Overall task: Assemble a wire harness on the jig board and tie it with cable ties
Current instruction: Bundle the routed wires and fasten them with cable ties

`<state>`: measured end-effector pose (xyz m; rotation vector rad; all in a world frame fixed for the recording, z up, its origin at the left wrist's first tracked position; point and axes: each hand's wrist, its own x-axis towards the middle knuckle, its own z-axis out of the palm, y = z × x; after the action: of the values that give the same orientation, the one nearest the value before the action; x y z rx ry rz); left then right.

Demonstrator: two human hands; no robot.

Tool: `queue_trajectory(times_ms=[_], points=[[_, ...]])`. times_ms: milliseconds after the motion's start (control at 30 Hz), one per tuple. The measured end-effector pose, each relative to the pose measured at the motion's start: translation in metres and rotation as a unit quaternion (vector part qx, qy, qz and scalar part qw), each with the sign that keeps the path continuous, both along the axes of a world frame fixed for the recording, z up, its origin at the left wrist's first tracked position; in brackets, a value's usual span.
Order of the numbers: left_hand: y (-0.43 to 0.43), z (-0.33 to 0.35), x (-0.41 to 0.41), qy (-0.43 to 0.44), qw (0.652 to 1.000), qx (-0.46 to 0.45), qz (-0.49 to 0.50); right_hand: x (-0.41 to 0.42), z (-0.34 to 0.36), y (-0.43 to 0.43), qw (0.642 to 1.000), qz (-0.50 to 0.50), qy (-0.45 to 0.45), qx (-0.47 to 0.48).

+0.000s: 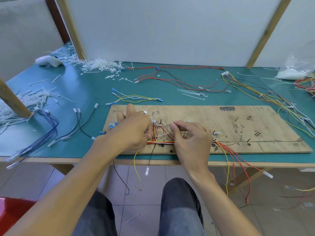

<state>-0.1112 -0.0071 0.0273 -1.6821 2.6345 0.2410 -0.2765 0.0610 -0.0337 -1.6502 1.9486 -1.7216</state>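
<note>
Harness wires [161,142], where are they now?
They lie on the jig board [238,126], in its front left part. Red, yellow and white wires run together along the front edge, and a red loop goes up from them between the two hands.
And the right hand [190,138]?
Its thumb and first finger pinch a thin pale cable tie [164,134] just above the bundle.
And the left hand [134,130]?
It rests on the left end of the board, over the wires, with some fingers stretched. Whether it holds anything, I cannot tell.
Other things?
Several wire ends [238,164] hang over the front edge of the green surface [85,86], and a heap of loose ties [102,65] lies far behind the board
</note>
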Motion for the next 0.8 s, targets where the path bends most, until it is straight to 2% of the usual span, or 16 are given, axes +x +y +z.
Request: queue_trajectory(times_ms=[300, 433, 633, 800], points=[[0.003, 0.004, -0.002, -0.03, 0.999, -0.035, -0.011, 0.0, 0.002, 0.002, 1.0, 0.003, 0.001, 0.023], [0.002, 0.006, -0.004, -0.006, 1.0, -0.009, -0.002, 0.0, 0.003, 0.002, 1.0, -0.002, 0.001, 0.028], [0.005, 0.006, -0.002, -0.034, 0.999, 0.002, -0.019, 0.0, 0.005, 0.002, 0.999, 0.006, -0.006, 0.036], [0.004, 0.011, 0.003, -0.08, 0.997, -0.001, -0.019, -0.001, 0.001, 0.0, 0.997, 0.02, 0.043, 0.056]])
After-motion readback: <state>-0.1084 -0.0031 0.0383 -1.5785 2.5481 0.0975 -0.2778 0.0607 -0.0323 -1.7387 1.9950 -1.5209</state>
